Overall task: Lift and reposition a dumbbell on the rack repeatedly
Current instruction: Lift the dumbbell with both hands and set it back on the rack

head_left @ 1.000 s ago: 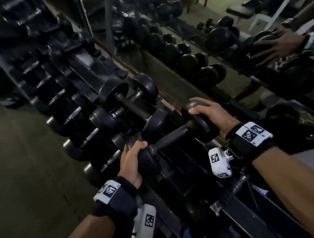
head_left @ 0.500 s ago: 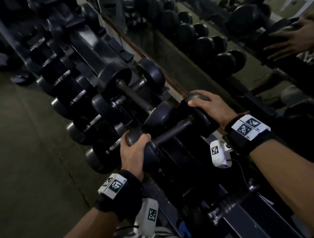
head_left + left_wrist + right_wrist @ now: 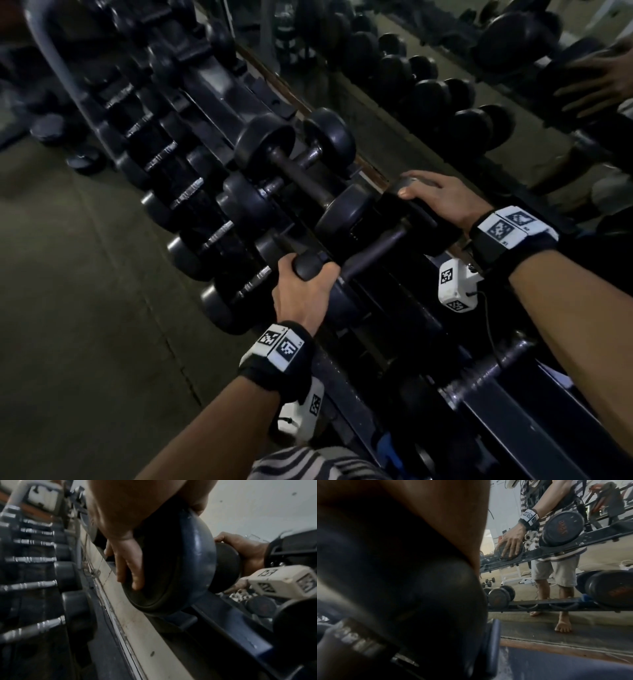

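Observation:
A black dumbbell (image 3: 373,253) lies slantwise across the upper tier of the rack (image 3: 219,85). My left hand (image 3: 301,294) grips its near head, thumb on the inner side. In the left wrist view the fingers (image 3: 130,568) lie over the end face of that head (image 3: 185,563), which sits at the rack rail (image 3: 231,628); I cannot tell whether it touches. My right hand (image 3: 442,198) cups the far head from above, fingers hooked over its end. The right wrist view is mostly filled by that dark head (image 3: 419,601) under my palm (image 3: 436,513).
Another black dumbbell (image 3: 308,178) lies close on the left, nearly touching the held one. Several chrome-handled dumbbells (image 3: 191,192) fill the lower tier. A mirror (image 3: 428,102) backs the rack. A thick dumbbell (image 3: 486,373) sits to the right. Bare floor (image 3: 85,308) lies to the left.
The dumbbell has come down toward the rack, closer to the neighbouring dumbbell. Both hands have kept their hold on its heads.

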`<state>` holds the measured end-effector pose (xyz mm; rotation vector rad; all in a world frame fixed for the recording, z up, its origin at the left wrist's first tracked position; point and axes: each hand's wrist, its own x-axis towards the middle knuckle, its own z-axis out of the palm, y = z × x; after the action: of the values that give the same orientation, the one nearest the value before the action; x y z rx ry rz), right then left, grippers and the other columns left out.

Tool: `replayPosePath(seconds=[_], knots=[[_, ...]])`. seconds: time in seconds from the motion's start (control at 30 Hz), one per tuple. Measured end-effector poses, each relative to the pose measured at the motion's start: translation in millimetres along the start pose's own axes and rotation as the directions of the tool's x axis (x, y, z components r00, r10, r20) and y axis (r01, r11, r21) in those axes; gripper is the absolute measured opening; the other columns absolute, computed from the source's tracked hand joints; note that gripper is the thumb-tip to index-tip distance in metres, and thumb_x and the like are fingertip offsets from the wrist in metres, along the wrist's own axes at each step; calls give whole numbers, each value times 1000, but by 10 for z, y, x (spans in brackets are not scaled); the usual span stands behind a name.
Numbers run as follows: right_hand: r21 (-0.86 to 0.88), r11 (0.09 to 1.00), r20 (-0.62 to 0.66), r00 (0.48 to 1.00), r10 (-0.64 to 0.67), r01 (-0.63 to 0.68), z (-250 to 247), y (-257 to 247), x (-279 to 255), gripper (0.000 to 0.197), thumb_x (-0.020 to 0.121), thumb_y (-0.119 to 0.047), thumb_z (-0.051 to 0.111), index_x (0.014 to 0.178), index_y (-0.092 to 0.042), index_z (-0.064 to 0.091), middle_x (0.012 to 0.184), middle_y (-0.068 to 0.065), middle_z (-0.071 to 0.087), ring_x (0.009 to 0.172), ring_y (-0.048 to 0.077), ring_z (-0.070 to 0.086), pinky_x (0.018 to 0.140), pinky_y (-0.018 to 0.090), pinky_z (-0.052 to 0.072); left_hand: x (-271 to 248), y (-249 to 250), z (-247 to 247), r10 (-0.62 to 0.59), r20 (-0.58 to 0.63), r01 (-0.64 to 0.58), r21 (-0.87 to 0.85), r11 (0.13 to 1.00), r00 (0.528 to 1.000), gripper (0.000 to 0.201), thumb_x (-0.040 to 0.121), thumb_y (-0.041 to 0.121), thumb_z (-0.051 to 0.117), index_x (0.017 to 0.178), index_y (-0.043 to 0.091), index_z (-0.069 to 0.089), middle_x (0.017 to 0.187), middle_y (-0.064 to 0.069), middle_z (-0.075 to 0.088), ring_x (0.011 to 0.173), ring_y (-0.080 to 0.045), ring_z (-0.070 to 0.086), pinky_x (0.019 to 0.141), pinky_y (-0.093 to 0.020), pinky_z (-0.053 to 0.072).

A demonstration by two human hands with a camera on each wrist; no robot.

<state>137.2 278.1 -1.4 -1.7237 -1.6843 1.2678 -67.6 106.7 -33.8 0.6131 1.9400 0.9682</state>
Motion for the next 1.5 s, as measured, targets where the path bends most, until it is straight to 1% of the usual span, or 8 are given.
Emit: replayPosePath(seconds=[0.23, 0.43, 0.63, 0.8, 1.03, 1.23, 1.33, 1.5], knots=[[30, 999, -31, 999, -15, 16, 9, 49, -8, 27, 83, -32, 75, 109, -37, 71, 117, -4, 70, 109, 9, 63, 92, 18, 41, 31, -24, -16, 71, -9, -70, 115, 991, 997, 63, 75, 54, 66, 131, 30, 50, 107, 8, 60, 102, -18, 55, 93, -33, 42], [61, 998, -76, 997, -8, 12, 40, 26, -60, 33, 82, -31, 76, 115, -32, 72, 115, -4, 71, 106, 8, 63, 84, 13, 42, 50, -49, -23, 84, 14, -86, 139, 987, 996, 69, 69, 63, 59, 130, 31, 49, 110, 8, 63, 108, -20, 59, 101, -45, 47], [48, 999, -146, 989, 8, -1, 88, 0, -164, 39, 78, -39, 79, 116, -33, 74, 113, -6, 72, 106, 8, 64, 97, 22, 43, 79, -41, -104, 107, 84, -122, 204, 971, 991, 61, 79, 61, 62, 128, 28, 47, 104, 9, 58, 100, -16, 53, 96, -34, 43], [52, 998, -255, 966, 46, -34, 159, -11, -267, 64, 59, -64, 78, 112, -28, 75, 109, -7, 75, 101, 10, 69, 101, 31, 50, 172, -58, -332, 132, 258, -199, 251, 947, 957, 93, 68, 83, 45, 142, 28, 40, 132, 0, 59, 121, -23, 55, 108, -43, 41], [27, 989, -388, 911, 144, -145, 254, -44, -393, 46, 66, -67, 78, 94, -31, 70, 103, -3, 73, 100, 22, 67, 97, 39, 52, 753, 565, -743, 499, 119, -513, 173, 841, 858, 47, 94, 41, 61, 133, 19, 53, 131, -4, 62, 117, -18, 60, 103, -32, 44], [31, 963, -543, 804, 242, -268, 481, -201, -424, 52, 74, -57, 77, 107, -19, 65, 115, 10, 69, 109, 32, 64, 97, 42, 50, 1407, 1302, -965, 707, 226, -741, 264, 617, 670, 39, 96, 39, 57, 128, 17, 58, 132, -3, 59, 121, -20, 54, 94, -21, 35], [77, 944, -633, 715, 296, -322, 626, -373, -450, 61, 81, -45, 77, 127, -9, 61, 130, 15, 63, 120, 33, 59, 100, 37, 44, 1741, 1482, -1036, 717, 346, -796, 250, 551, 605, 41, 95, 38, 58, 128, 14, 57, 134, -6, 58, 124, -24, 53, 100, -29, 36], [259, 907, -844, 379, 379, -331, 1082, -785, -571, 69, 77, -46, 72, 135, -15, 54, 135, 18, 59, 123, 36, 57, 106, 41, 44, 2186, 1572, -1307, 686, 508, -844, 190, 501, 521, 44, 94, 40, 59, 130, 16, 56, 132, -6, 59, 121, -25, 54, 102, -33, 40]])
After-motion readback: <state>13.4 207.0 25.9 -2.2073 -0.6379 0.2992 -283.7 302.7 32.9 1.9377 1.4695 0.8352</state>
